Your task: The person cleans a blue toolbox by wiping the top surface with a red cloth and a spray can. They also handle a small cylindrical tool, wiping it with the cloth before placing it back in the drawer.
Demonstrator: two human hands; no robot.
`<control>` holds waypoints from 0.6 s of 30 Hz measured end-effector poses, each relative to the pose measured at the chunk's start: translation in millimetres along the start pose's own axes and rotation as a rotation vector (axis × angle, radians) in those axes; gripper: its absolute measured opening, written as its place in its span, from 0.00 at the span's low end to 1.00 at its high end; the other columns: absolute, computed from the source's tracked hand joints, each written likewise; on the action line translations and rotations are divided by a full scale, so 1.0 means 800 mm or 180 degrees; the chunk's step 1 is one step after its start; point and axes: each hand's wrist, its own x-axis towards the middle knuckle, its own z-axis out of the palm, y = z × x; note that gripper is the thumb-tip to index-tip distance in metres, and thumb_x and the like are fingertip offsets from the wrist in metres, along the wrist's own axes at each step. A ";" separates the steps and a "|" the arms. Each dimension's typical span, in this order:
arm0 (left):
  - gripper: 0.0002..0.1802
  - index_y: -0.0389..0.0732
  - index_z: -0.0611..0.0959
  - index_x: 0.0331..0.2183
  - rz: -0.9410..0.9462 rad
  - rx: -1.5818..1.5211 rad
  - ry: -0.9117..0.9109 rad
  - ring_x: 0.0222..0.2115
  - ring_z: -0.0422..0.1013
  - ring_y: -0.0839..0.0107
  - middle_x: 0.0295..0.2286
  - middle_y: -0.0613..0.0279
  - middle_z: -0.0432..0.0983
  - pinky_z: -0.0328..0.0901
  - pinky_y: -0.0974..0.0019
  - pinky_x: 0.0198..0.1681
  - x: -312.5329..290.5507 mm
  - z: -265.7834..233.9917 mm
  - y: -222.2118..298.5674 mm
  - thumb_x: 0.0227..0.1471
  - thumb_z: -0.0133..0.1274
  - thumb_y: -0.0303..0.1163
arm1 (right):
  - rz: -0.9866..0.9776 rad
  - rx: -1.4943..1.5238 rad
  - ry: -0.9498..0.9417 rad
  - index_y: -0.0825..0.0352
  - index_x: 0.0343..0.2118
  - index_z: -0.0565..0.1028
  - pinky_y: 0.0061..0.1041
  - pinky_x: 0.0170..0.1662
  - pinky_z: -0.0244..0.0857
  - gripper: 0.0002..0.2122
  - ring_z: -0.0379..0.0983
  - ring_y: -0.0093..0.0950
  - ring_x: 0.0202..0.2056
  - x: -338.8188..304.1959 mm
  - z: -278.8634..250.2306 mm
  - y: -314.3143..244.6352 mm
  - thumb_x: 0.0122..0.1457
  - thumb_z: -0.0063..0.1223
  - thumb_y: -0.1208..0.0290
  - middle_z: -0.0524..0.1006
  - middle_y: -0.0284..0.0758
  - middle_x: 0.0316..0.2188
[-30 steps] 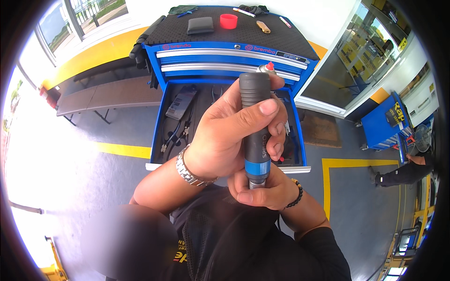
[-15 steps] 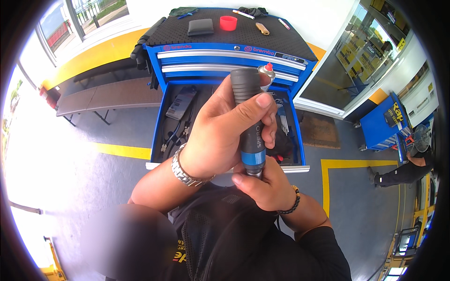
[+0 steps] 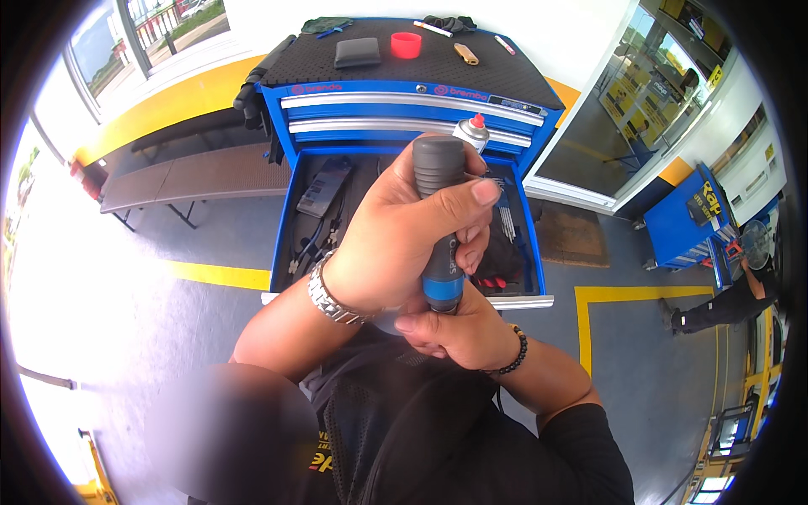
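Observation:
My left hand [image 3: 383,223] is closed around a black cylindrical tool [image 3: 439,158] with a ribbed end and a blue band near its lower end. Its thumb lies across the front of the black body, and the fingers curl round the far side. At the lower end, below the band, the thumb and fingers of my right hand [image 3: 467,335] are closed on the tool. They hide its tip. The tool stands nearly upright in front of my chest, over an open drawer [image 3: 282,223]. Just behind the ribbed end is a spray can [image 3: 473,133] with a red nozzle.
A blue tool cabinet [image 3: 379,99] carries a black wallet [image 3: 358,52], a red ring-shaped cup [image 3: 406,45] and a small tan object [image 3: 465,54]. Left stands a brown bench [image 3: 194,181]. Another person's leg [image 3: 711,316] shows at right, near a smaller blue cart [image 3: 682,217].
The tool has shifted slightly down and to the left in my hands. My right hand has moved left, and the metal part below the blue band is now covered.

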 end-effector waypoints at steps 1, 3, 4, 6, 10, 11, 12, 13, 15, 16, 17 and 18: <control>0.14 0.42 0.70 0.43 -0.0040 -0.0134 -0.0205 0.17 0.64 0.73 0.21 0.64 0.64 0.62 0.66 0.22 0.000 0.000 0.000 0.60 0.57 0.30 | 0.0025 0.0342 -0.0106 0.64 0.28 0.73 0.20 0.23 0.55 0.10 0.60 0.15 0.19 0.000 0.005 0.001 0.66 0.56 0.67 0.69 0.25 0.20; 0.15 0.43 0.68 0.44 0.0096 -0.0457 -0.0877 0.15 0.62 0.73 0.19 0.63 0.64 0.61 0.66 0.20 0.004 -0.008 -0.005 0.59 0.56 0.30 | -0.0062 0.0511 -0.0316 0.64 0.26 0.71 0.20 0.22 0.51 0.10 0.58 0.17 0.19 0.001 0.009 0.002 0.65 0.55 0.71 0.66 0.27 0.18; 0.16 0.43 0.67 0.44 0.0167 -0.0622 -0.1227 0.14 0.61 0.74 0.19 0.63 0.63 0.61 0.66 0.19 0.008 -0.012 -0.007 0.59 0.56 0.29 | -0.0112 0.0585 -0.0413 0.64 0.25 0.70 0.20 0.22 0.50 0.11 0.57 0.18 0.18 0.001 0.010 0.001 0.65 0.55 0.73 0.64 0.27 0.17; 0.16 0.44 0.65 0.44 0.0016 -0.1298 -0.1761 0.13 0.62 0.73 0.17 0.64 0.63 0.62 0.66 0.18 0.014 -0.015 -0.010 0.59 0.55 0.29 | 0.0113 0.0984 -0.0959 0.63 0.27 0.71 0.20 0.22 0.52 0.10 0.59 0.17 0.19 0.000 0.008 0.009 0.64 0.58 0.71 0.66 0.27 0.19; 0.16 0.45 0.66 0.46 0.0180 -0.1757 -0.2446 0.14 0.63 0.72 0.19 0.63 0.63 0.63 0.65 0.19 0.029 -0.023 -0.018 0.59 0.54 0.31 | 0.0459 0.0807 -0.1146 0.62 0.27 0.71 0.19 0.22 0.52 0.09 0.60 0.18 0.21 0.000 0.000 -0.006 0.61 0.60 0.70 0.67 0.28 0.20; 0.16 0.45 0.66 0.46 0.0221 -0.1786 -0.2459 0.14 0.63 0.72 0.19 0.63 0.63 0.63 0.64 0.19 0.031 -0.025 -0.019 0.59 0.53 0.31 | 0.0504 0.0872 -0.1159 0.62 0.26 0.71 0.19 0.22 0.52 0.09 0.60 0.18 0.21 0.000 -0.002 -0.007 0.60 0.60 0.70 0.67 0.28 0.20; 0.16 0.46 0.66 0.46 0.0263 -0.1814 -0.2470 0.15 0.64 0.72 0.20 0.63 0.63 0.63 0.64 0.19 0.034 -0.027 -0.021 0.59 0.53 0.31 | 0.0550 0.0937 -0.1174 0.62 0.26 0.71 0.19 0.22 0.51 0.09 0.60 0.17 0.21 0.000 -0.003 -0.007 0.60 0.59 0.70 0.67 0.28 0.19; 0.17 0.45 0.68 0.48 0.0283 -0.1867 -0.2538 0.17 0.66 0.71 0.21 0.62 0.65 0.65 0.63 0.21 0.038 -0.029 -0.024 0.60 0.53 0.33 | 0.0594 0.1003 -0.1183 0.62 0.25 0.71 0.19 0.22 0.51 0.09 0.60 0.17 0.20 0.000 -0.004 -0.007 0.60 0.59 0.70 0.66 0.28 0.19; 0.17 0.44 0.69 0.50 0.0201 -0.1677 -0.2016 0.19 0.68 0.69 0.23 0.61 0.67 0.66 0.63 0.23 0.032 -0.028 -0.023 0.61 0.53 0.34 | 0.0479 0.1267 -0.1295 0.63 0.25 0.71 0.19 0.22 0.50 0.08 0.59 0.17 0.20 0.002 -0.006 -0.003 0.60 0.57 0.72 0.65 0.28 0.18; 0.17 0.44 0.70 0.50 0.0151 -0.1579 -0.1754 0.20 0.69 0.68 0.24 0.61 0.68 0.67 0.63 0.24 0.029 -0.025 -0.022 0.61 0.53 0.34 | 0.0414 0.1405 -0.1350 0.63 0.25 0.71 0.19 0.22 0.50 0.08 0.59 0.17 0.20 0.003 -0.007 -0.001 0.60 0.56 0.72 0.64 0.28 0.18; 0.26 0.42 0.68 0.58 0.0077 -0.1157 -0.1200 0.24 0.71 0.68 0.28 0.61 0.70 0.68 0.62 0.29 0.022 -0.023 -0.017 0.62 0.54 0.35 | 0.0358 0.1364 -0.1209 0.63 0.25 0.71 0.19 0.22 0.50 0.08 0.58 0.17 0.19 0.003 -0.008 -0.001 0.60 0.56 0.73 0.64 0.27 0.17; 0.26 0.42 0.68 0.58 0.0095 -0.0682 -0.0635 0.25 0.71 0.67 0.28 0.60 0.70 0.68 0.62 0.30 0.017 -0.014 -0.011 0.62 0.55 0.35 | 0.0302 0.1323 -0.1069 0.64 0.25 0.70 0.19 0.21 0.50 0.08 0.58 0.17 0.19 0.003 -0.009 -0.003 0.60 0.55 0.73 0.63 0.27 0.17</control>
